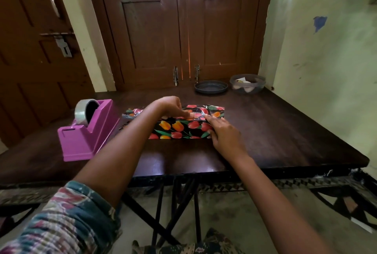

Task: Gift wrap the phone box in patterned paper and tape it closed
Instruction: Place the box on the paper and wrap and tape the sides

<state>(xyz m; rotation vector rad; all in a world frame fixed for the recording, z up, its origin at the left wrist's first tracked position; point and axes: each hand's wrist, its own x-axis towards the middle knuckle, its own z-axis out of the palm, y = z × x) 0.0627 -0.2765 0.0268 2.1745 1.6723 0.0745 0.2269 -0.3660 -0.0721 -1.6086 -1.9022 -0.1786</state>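
Box lies beneath both hands; left hand pinches tape on its top edge; right hand presses alongside, forefinger straight.

Black paper with red and orange tulips, purple dispenser, dark brown table, brown doors, pale green wall, grey dish

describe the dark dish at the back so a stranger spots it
Find the brown double door behind the wooden table. At the table's far edge below it sit two round containers. The dish is the left one: shallow, dark and opaque, unlike the deeper clear bowl beside it.
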